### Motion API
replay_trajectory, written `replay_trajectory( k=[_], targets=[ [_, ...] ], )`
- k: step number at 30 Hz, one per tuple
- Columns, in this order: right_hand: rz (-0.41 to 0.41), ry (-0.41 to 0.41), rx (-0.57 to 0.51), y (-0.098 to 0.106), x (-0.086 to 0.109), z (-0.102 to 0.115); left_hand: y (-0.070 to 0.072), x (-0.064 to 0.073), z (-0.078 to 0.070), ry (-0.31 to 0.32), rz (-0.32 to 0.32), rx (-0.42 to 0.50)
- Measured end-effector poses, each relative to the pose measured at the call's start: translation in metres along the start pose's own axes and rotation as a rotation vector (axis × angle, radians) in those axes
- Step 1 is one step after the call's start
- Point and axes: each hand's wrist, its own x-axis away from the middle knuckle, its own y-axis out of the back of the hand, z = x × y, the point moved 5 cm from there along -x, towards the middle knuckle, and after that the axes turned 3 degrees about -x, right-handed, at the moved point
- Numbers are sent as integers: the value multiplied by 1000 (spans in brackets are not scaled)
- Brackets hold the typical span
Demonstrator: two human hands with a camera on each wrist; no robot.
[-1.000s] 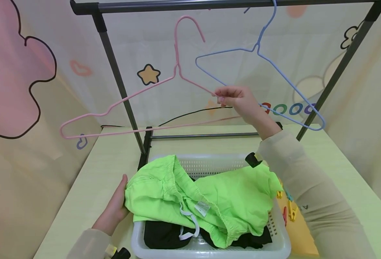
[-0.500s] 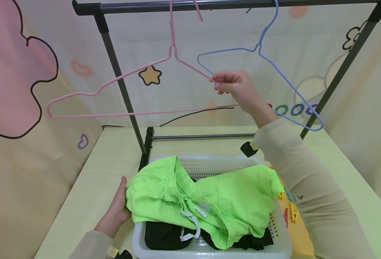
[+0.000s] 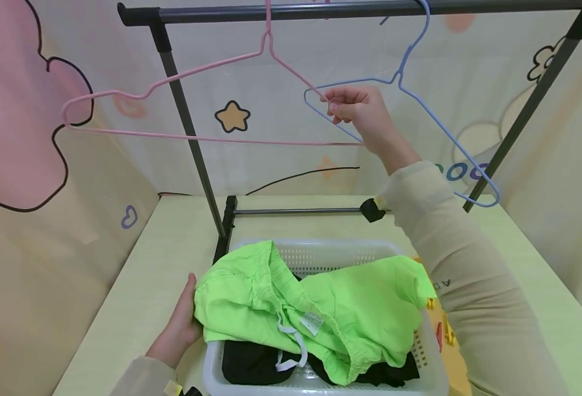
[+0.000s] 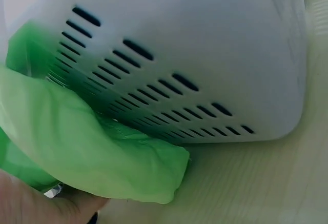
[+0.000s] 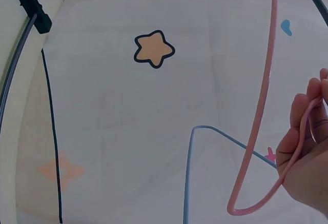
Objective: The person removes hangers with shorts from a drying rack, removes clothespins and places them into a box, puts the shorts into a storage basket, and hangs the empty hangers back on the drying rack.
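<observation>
My right hand (image 3: 367, 118) pinches the right shoulder of a pink clothes hanger (image 3: 271, 143), raised before the rack. The hanger's neck crosses the black top bar (image 3: 350, 11); its hook is beyond the view's upper edge. In the right wrist view the pink wire passes through the curled fingers (image 5: 300, 111). Bright green shorts (image 3: 365, 302) with a white drawstring lie bunched over a white slotted basket (image 3: 330, 250). At their left edge my left hand (image 3: 179, 324) touches the cloth, thumb upward. Its fingers are hidden behind the shorts, also in the left wrist view.
A blue hanger (image 3: 431, 115) hangs from the bar, right of the pink one and partly behind my right hand. Dark clothing (image 3: 256, 363) lies under the shorts. Clothes pegs (image 3: 449, 333) rest on something orange right of the basket. Patterned fabric backs the table.
My right hand has lifted the pink hanger, and its hook has passed out of view above the bar. The left hand and the shorts stay put.
</observation>
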Motion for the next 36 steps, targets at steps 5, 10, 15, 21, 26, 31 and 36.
replay_trajectory(
  k=[5,10,15,21,26,31,36],
  targets=[
    [-33,-43,-10,3,-7,-3,-2,1,6,23,28,15],
    [-25,-67,-12,4,-12,-9,-6,2,11,41,49,7],
    [-30,-109,-1,6,-12,-19,-10,4,12,35,51,-18],
    [-38,-135,9,10,-11,-29,-14,6,15,53,98,-35],
    [-43,-156,-3,10,-10,-36,-16,6,16,62,141,-20],
    [-28,-158,4,9,-7,-40,-15,6,13,24,81,-8],
    [-25,-148,29,10,-5,-44,-16,10,7,-2,62,39]
  ],
)
